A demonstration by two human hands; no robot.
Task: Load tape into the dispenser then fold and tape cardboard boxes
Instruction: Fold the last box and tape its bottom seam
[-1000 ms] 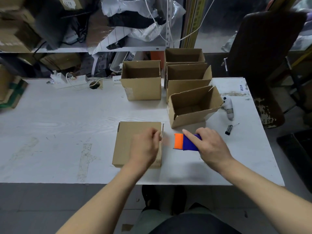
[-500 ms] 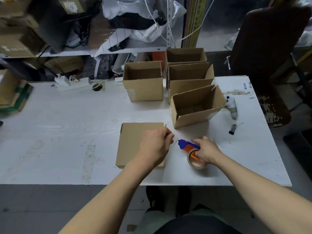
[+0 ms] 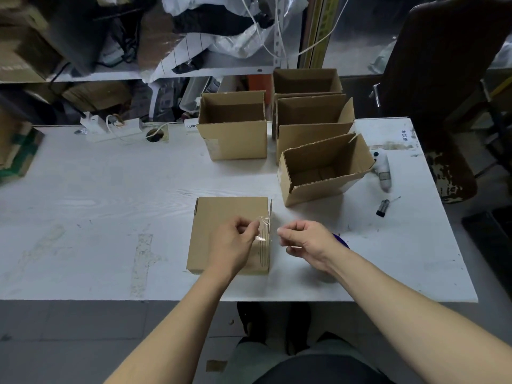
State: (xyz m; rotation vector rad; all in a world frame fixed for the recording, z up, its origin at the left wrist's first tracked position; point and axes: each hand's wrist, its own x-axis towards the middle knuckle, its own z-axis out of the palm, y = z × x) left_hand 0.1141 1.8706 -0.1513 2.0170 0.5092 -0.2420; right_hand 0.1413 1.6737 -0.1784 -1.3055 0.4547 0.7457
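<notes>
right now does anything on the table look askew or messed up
Yes. The clear tape strip pinched by the left hand looks crumpled and twisted over the flat brown cardboard box. The nearest open-topped brown cardboard box sits rotated, unlike the squarer ones behind it.

My right hand hides nearly all of the tape dispenser; only a blue sliver shows beside my wrist.
</notes>
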